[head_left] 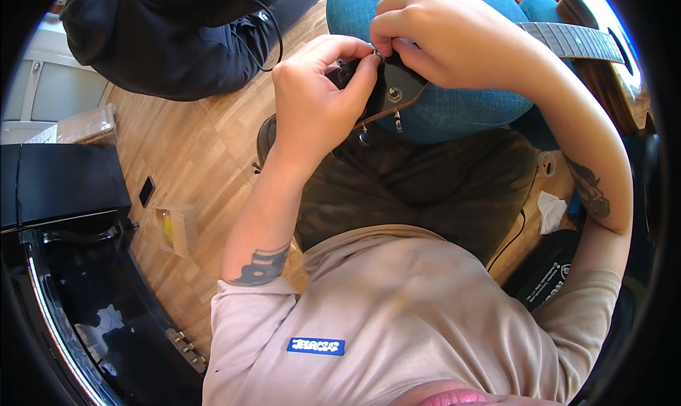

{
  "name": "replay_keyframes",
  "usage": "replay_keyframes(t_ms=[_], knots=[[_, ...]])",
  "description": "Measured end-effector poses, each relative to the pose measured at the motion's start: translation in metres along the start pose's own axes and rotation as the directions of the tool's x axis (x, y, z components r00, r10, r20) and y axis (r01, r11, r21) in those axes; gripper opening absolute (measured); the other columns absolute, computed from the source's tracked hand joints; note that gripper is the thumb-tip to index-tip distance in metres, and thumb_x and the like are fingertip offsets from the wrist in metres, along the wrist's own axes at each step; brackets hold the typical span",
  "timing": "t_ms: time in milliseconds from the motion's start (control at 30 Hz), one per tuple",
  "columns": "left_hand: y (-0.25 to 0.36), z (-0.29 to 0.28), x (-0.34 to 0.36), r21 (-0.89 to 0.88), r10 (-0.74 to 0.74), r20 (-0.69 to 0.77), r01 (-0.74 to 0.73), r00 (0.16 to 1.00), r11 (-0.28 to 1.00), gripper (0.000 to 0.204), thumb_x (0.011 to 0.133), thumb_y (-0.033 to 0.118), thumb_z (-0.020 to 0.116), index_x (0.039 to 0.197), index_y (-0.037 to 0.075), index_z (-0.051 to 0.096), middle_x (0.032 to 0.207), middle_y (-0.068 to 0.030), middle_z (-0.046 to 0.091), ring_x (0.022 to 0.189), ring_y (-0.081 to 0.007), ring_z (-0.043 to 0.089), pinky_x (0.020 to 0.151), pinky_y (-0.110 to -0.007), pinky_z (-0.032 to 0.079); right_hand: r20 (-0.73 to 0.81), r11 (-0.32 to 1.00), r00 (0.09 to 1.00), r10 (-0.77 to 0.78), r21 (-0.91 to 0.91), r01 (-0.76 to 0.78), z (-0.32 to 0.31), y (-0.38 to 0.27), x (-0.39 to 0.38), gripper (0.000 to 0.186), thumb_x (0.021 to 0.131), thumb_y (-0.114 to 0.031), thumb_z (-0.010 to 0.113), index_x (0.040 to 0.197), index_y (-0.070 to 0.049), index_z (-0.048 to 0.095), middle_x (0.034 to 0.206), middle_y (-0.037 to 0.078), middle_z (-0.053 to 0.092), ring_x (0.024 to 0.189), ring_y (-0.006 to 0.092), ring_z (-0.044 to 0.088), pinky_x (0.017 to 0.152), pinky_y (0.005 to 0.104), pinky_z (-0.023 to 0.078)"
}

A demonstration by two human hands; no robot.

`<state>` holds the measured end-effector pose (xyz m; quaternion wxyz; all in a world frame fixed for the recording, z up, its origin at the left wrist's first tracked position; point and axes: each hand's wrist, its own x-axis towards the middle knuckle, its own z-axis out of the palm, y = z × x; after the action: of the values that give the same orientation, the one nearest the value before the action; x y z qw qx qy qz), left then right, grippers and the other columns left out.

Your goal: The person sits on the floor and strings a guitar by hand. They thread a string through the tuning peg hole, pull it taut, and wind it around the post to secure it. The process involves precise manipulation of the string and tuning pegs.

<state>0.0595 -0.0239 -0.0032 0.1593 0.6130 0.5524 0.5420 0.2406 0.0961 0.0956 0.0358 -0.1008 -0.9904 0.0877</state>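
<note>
A guitar's dark headstock (410, 81) with a wooden edge lies over a blue upholstered seat (461, 111). One tuner post (394, 94) with its round collar stands bare on its face, and metal tuning keys (364, 136) stick out along the near edge. My left hand (319, 86) is closed in a pinch at the headstock, thumb and forefinger together on a small metal tuner part (379, 52). From the far side my right hand (436, 33) pinches at the same spot. Fingers hide much of that part. The fretted neck (574, 42) runs off right behind my right forearm.
A black padded bag (177, 44) lies at the far left on the wooden floor (206, 143). Left of me are a phone (147, 191), an open small cardboard box (181, 228) and a glossy black case (99, 299). A white crumpled tissue (551, 212) sits at right.
</note>
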Motion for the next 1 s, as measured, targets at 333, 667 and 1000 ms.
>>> replay_keyframes(t_ms=[333,667,1000], knots=[[-0.001,0.007,0.0,-0.023,0.084,-0.107,-0.087,0.991,0.996,0.011,0.087,0.012,0.08,0.091,0.001,0.081,0.084,-0.0111,0.079,0.066,-0.02,0.071,0.063,-0.033,0.055,-0.189,0.975,0.961,-0.204,0.049,0.217,0.016,0.017,-0.006,0.009,0.095,-0.006,0.072,0.104,-0.003,0.074,0.09,0.011,0.073,0.075,0.0263,0.067,0.063,0.0351,0.05],[0.011,0.023,-0.019,0.229,0.073,-0.261,-0.012,0.963,0.973,0.012,0.091,0.012,0.082,0.094,0.001,0.082,0.093,-0.0112,0.082,0.085,-0.0207,0.076,0.077,-0.032,0.057,-0.127,0.99,0.99,-0.064,0.12,0.079,0.006,-0.011,-0.011,0.01,0.096,-0.005,0.071,0.106,-0.002,0.071,0.092,0.014,0.072,0.084,0.0337,0.07,0.074,0.0404,0.054],[0.006,0.021,-0.015,0.075,0.038,-0.195,-0.024,0.98,0.997,0.009,0.085,0.01,0.073,0.089,0.003,0.077,0.091,-0.015,0.076,0.088,-0.0388,0.072,0.083,-0.048,0.056,-0.21,0.964,0.955,-0.21,0.12,0.238,0.023,-0.001,-0.004,0.007,0.098,0.0,0.068,0.104,0.002,0.067,0.096,0.017,0.068,0.09,0.0377,0.067,0.08,0.0423,0.054]])
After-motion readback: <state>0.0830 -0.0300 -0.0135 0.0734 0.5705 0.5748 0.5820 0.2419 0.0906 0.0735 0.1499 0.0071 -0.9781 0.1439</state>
